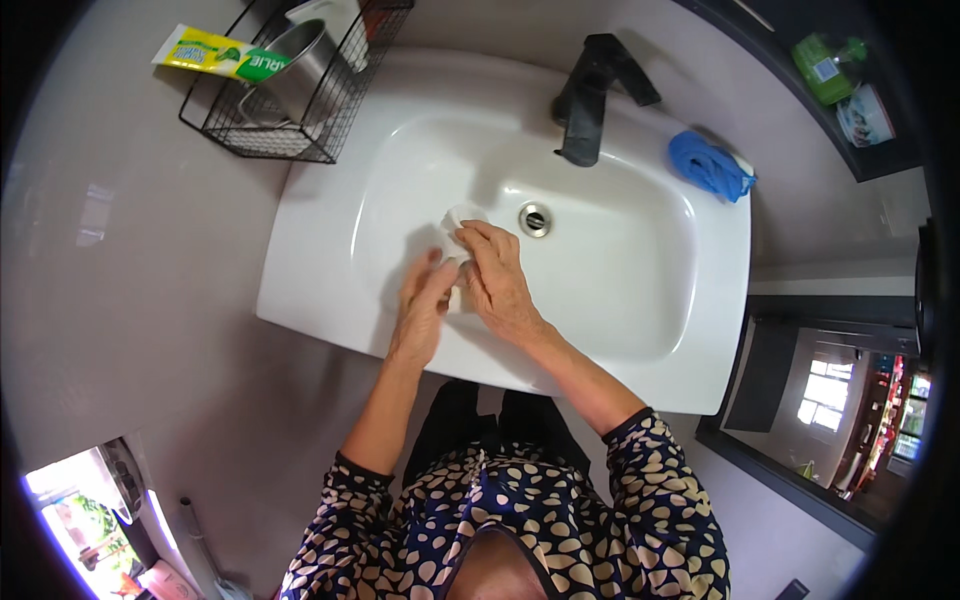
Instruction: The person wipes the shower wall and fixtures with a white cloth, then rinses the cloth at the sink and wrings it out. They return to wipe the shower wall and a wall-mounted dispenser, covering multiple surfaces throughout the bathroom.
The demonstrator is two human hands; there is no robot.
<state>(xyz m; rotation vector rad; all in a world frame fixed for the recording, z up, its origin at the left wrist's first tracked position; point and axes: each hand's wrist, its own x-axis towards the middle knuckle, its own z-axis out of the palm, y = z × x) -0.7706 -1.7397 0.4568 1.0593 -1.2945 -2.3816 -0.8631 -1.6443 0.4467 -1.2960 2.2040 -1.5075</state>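
Note:
Over the left half of a white washbasin (640, 310), my two hands are close together. My right hand (500, 290) is closed on a soft, crumpled white cloth (460, 218); whether it is fabric or tissue I cannot make out. Part of the cloth sticks out beyond the fingertips, and the rest is hidden under the hand. My left hand (422, 310) is beside it, slightly blurred, with fingers apart and curved near the cloth's lower side. To the right of the fingers lies the metal drain (535, 219). A black tap (585, 115) stands behind the basin, and no water shows from it.
A black wire basket (330, 140) at the back left holds a metal mug (308, 75) and a yellow-green toothpaste tube (215, 52). A folded blue cloth (708, 165) lies on the basin's right rim. A dark shelf (850, 150) with a green bottle (825, 70) hangs at right.

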